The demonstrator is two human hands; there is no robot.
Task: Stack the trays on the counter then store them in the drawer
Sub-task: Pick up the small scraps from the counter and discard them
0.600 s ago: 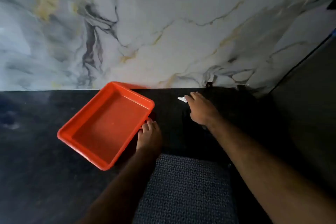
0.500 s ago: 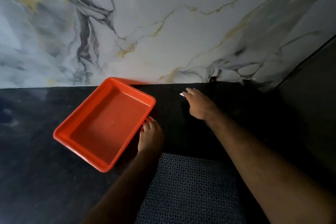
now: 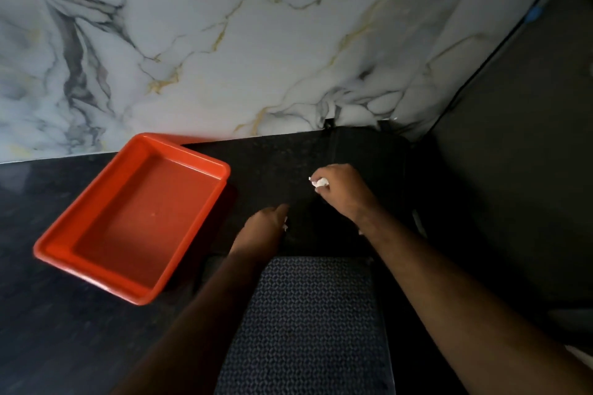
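An empty orange tray (image 3: pixel 134 218) lies on the black counter (image 3: pixel 48 314), turned at an angle, its far corner near the marble wall. My left hand (image 3: pixel 264 229) hovers just right of the tray, apart from it, fingers loosely curled with a small white speck at the fingertips. Farther right, my right hand (image 3: pixel 341 191) pinches a small crumpled white scrap (image 3: pixel 320 182) between its fingertips above the counter. No drawer is visible.
A marble-patterned wall (image 3: pixel 256 42) backs the counter. A dark wall or cabinet side (image 3: pixel 513 170) closes the right. A dark patterned fabric (image 3: pixel 305 324) fills the bottom centre between my forearms.
My left hand has come off the tray's right edge and shifted right. My right hand has closed on the white scrap and pulled back toward me.
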